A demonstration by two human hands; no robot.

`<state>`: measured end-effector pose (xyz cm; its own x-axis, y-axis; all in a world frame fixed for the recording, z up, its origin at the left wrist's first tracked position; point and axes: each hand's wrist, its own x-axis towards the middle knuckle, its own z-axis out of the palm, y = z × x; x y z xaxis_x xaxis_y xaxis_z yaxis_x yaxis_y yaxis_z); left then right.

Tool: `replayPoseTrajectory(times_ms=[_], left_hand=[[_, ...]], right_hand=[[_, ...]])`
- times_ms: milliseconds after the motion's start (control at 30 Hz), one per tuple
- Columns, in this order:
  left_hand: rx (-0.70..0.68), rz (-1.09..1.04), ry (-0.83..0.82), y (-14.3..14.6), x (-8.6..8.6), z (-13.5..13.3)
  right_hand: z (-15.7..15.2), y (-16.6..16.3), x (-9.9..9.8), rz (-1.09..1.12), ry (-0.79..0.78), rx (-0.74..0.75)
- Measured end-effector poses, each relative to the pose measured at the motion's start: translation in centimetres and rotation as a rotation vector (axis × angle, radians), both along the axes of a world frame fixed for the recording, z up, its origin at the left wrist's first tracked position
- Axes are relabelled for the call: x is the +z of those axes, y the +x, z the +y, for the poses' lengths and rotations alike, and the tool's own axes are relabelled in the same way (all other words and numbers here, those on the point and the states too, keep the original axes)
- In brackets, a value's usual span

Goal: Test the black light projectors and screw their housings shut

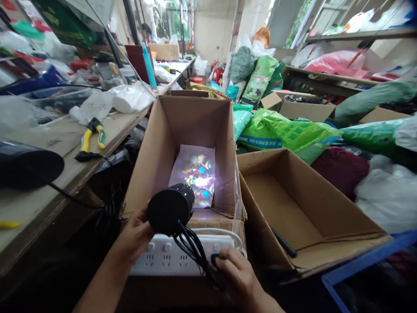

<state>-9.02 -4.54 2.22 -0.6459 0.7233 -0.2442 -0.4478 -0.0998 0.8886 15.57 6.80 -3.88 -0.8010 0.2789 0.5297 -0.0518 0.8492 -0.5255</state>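
My left hand grips a black cylindrical projector lamp, tilted toward an open cardboard box. Coloured light patterns fall on a white paper sheet inside that box. A bundle of black cable hangs from the lamp. Across the front of the box lies a white power strip, with a small red light glowing near its right end. At that end my right hand is closed on a black plug, beside the strip's sockets; whether the plug is fully seated is hidden by my fingers.
A second cardboard box with a black rod stands at the right. On the left workbench are yellow-handled pliers and another black cylinder. Green bags pile up behind; a blue frame sits lower right.
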Motion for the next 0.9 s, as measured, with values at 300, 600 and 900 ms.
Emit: replayPoseTrajectory(times_ms=[300,600,900], left_hand=[[0.057,0.007,-0.002,0.1,1.0,-0.4],[0.094,-0.008,-0.029,1.1,1.1,-0.6],[0.042,0.355,-0.239,3.6,2.3,-0.2]], right_hand=[[0.2,0.1,-1.0,-0.039,0.029,0.022],[0.1,-0.4,-0.1,-0.034,-0.077,0.010],[1.4,0.2,1.1,0.054,-0.902,-0.149]])
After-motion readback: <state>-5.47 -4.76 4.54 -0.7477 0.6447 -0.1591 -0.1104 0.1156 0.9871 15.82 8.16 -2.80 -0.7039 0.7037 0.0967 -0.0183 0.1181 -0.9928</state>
